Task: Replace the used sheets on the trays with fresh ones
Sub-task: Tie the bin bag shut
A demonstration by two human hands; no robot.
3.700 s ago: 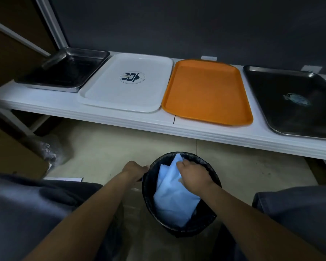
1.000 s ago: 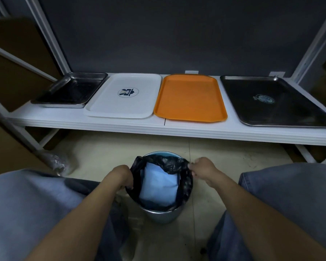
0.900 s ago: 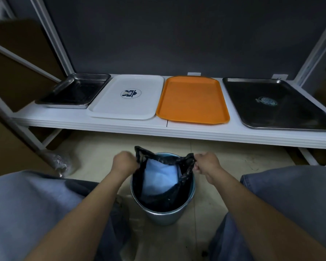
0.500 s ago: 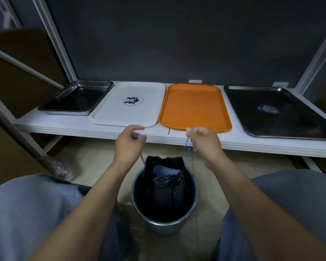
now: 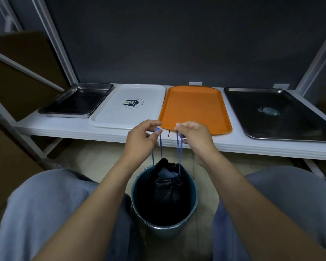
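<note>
On the white shelf [image 5: 233, 146] lie a small steel tray [image 5: 77, 100], a white tray [image 5: 128, 110] with a logo, an orange tray [image 5: 194, 108] and a large dark steel tray [image 5: 275, 112]; none carries a sheet. Below, a metal bin [image 5: 166, 223] holds a black bag [image 5: 167, 183] with a blue used sheet [image 5: 167, 173] showing at its gathered mouth. My left hand [image 5: 141, 140] pinches the left loop of the blue drawstring [image 5: 159, 146]. My right hand [image 5: 194, 138] pinches the right loop, both held above the bin.
My knees in grey trousers flank the bin on the beige floor. White shelf posts [image 5: 51, 36] rise at left and right before a dark back wall. Brown cardboard [image 5: 17, 68] leans at the left.
My hands went from pressing the sheet into the bin to lifting the bag's rim off it. They then pulled the drawstrings upward, and the bag's mouth has cinched nearly closed.
</note>
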